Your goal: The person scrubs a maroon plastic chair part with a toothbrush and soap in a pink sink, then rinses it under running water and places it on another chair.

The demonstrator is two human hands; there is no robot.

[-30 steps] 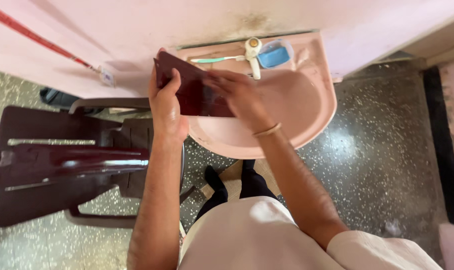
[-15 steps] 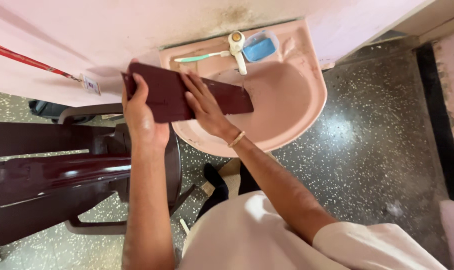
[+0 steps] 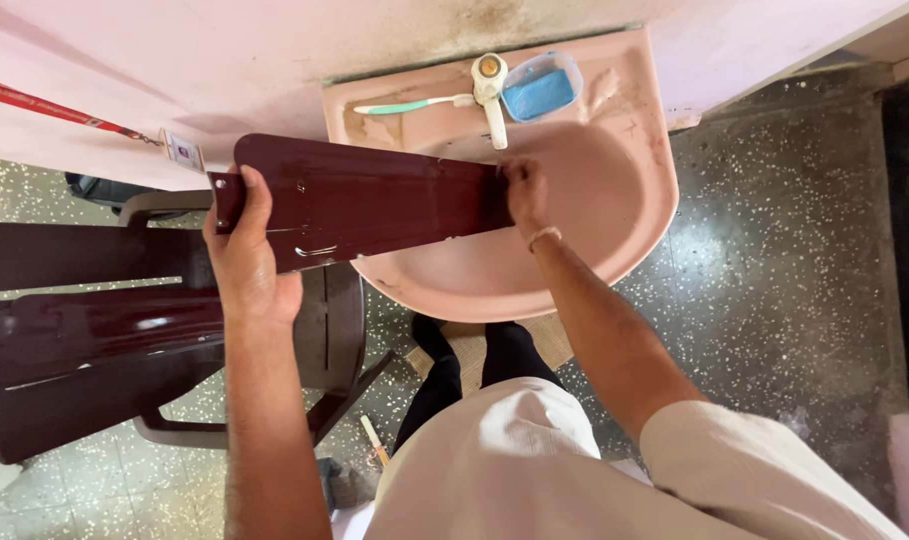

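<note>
Blade: dark maroon, glossy, a long flat fan blade [image 3: 375, 205] held level across the front of the sink, its left end out over the chair and its right end above the basin.
Left hand: the left hand [image 3: 247, 258] is clamped on the blade's left end, thumb lying on the top face, fingers wrapped under (they are hidden from this view).
Bracket end: a narrower tab with small holes sticks out just past the left thumb.
Right hand: the right hand [image 3: 526, 196] grips the blade's right end, fingers curled over the edge, with a thin bangle [image 3: 544, 236] on the wrist.
Sink: a pink wash basin [image 3: 615, 250] fixed to the pink wall, directly under the blade's right half.
Tap: a white tap [image 3: 492, 92] stands at the back rim, its spout pointing into the bowl, just beyond the right hand.
Toothbrush: a green and white toothbrush [image 3: 410, 104] lies on the rim left of the tap.
Dish: a clear box holding something blue [image 3: 542, 88] sits on the rim right of the tap.
Chair: a dark brown plastic chair [image 3: 85, 330] stands on the speckled floor to the left, below the left forearm.
Strap: a red strap with a card [image 3: 70, 112] hangs against the wall, upper left.
</note>
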